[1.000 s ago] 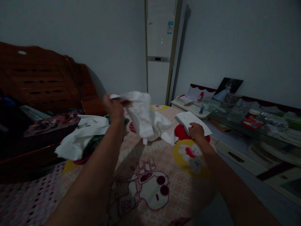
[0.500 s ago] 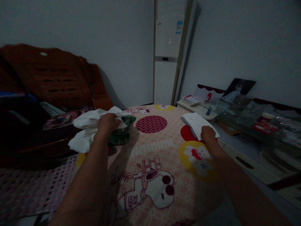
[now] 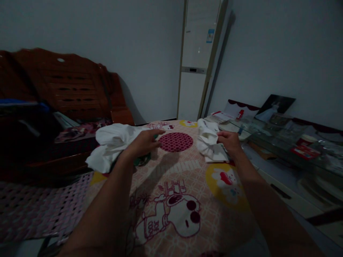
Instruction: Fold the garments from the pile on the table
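Note:
On the left of the cloth-covered round surface lies a rumpled white cloth (image 3: 114, 141), with part of a dark green cloth (image 3: 142, 160) showing beside it. My left hand (image 3: 144, 142) is over the right edge of this pile, fingers stretched to the right and apart, holding nothing. At the right side, my right hand (image 3: 229, 141) pinches the edge of a white fabric piece (image 3: 209, 139), bunched and partly lifted. Beneath it is a flat white folded layer (image 3: 217, 155). Whether these two layers are one piece, I cannot tell.
A pink patterned tablecloth (image 3: 166, 189) with cartoon prints covers the surface. To the left stand a wooden bench (image 3: 72, 89) and a pink woven seat (image 3: 53, 210). A glass-topped cabinet (image 3: 268, 142) with clutter is on the right; a tall air conditioner (image 3: 193, 96) fills the corner.
My left hand has let go of the white cloth and moved right, its fingers now spread. My right hand has moved left, lifting and bunching the white fabric that lay flat.

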### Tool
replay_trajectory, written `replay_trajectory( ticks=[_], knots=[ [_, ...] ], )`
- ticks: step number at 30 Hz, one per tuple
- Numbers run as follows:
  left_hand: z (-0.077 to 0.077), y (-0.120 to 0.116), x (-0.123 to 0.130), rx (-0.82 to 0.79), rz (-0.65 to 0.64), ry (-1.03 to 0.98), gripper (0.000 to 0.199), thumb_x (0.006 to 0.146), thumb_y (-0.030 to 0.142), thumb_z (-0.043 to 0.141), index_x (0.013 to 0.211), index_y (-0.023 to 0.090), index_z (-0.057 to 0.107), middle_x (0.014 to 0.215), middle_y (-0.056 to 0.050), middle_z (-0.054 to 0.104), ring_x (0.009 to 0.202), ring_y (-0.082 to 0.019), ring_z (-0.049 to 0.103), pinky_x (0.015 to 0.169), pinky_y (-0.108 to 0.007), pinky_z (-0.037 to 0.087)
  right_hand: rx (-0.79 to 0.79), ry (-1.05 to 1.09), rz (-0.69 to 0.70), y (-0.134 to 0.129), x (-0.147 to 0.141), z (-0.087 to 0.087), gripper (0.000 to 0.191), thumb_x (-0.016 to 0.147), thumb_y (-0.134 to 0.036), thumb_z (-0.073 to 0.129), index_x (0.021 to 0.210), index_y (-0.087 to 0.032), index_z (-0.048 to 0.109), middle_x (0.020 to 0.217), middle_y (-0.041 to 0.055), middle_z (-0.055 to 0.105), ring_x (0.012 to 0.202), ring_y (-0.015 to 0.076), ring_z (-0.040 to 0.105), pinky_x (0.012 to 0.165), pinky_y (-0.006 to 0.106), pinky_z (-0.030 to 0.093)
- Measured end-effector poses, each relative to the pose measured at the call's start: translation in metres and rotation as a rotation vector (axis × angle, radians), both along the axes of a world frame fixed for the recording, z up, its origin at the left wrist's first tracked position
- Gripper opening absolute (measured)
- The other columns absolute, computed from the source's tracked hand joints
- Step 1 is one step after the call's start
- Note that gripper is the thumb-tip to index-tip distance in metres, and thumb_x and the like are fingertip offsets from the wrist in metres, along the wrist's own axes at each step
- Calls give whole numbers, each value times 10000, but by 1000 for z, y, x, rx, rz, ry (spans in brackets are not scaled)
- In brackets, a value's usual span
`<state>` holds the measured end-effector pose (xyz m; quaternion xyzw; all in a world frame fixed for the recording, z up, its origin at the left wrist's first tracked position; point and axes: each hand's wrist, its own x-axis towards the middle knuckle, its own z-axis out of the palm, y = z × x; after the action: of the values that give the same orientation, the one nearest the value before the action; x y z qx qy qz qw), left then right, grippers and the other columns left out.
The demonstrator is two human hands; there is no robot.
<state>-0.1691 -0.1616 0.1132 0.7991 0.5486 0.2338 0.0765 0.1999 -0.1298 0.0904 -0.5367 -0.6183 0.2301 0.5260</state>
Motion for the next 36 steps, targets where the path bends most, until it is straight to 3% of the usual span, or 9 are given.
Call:
replay_trajectory(
  ticks=[5,10,13,16,19,27,30,33,36],
  knots=[
    [-15,7,55,96,-166,-6,792,778,230,674,1501,283,355,1510,-90,458,1144,-222,624,954,-351,494,-41,223,306,-33,-44,14,104,609,-263,629,637,-167,659,562,-18,631,510,120,575,535,228,473],
    [-58,12,86,-160,-124,335,1169,626,432,817,1570,282,143,1569,-187,328,1291,-385,517,981,-451,468,-161,146,557,-50,-69,5,146,630,-291,667,683,-158,693,609,4,666,537,112,581,532,213,471],
    [-81,16,95,-259,-43,403,949,739,478,700,1526,148,288,1418,-252,505,1219,-387,575,944,-443,488,-297,58,503,-40,-72,-18,160,652,-306,678,663,-147,673,589,21,668,484,107,570,482,210,467],
    [-88,19,96,-247,-80,455,552,814,341,601,1310,103,567,1236,-238,642,1153,-364,620,918,-424,500,-363,27,212,-30,-64,-46,101,660,-241,676,644,-151,633,516,3,626,396,89,514,393,184,409],
    [-68,21,82,-140,27,383,524,744,201,621,1267,174,606,1184,-175,684,1130,-330,634,897,-396,503,-434,113,146,-25,-50,-72,116,700,-258,666,671,-156,619,501,0,618,369,98,515,363,190,402],
    [41,-14,-25,386,818,-12,471,845,379,528,1292,250,606,1170,-124,670,1109,-368,575,922,-509,447,-417,155,66,-21,-35,-106,122,690,-275,665,695,-159,632,491,1,617,372,110,531,356,192,392],
    [33,-14,-61,448,903,44,449,823,359,566,1236,204,650,1256,-142,617,1205,-382,494,996,-515,406,-408,144,30,-22,-38,-110,94,683,-249,655,676,-158,634,501,7,626,387,103,531,364,180,378],
    [-6,1,-80,137,785,113,422,793,297,605,1176,135,676,1294,-175,588,1155,-344,544,949,-418,459,-387,147,23,-24,-41,-114,112,668,-263,681,662,-162,632,512,10,632,414,106,543,396,185,405],
    [-39,13,-86,36,740,191,505,844,378,565,1298,158,595,1354,-186,554,1178,-378,533,911,-445,474,-345,152,64,-26,-39,-118,164,680,-318,691,680,-161,643,521,17,633,433,116,552,424,200,426]
  ],
)
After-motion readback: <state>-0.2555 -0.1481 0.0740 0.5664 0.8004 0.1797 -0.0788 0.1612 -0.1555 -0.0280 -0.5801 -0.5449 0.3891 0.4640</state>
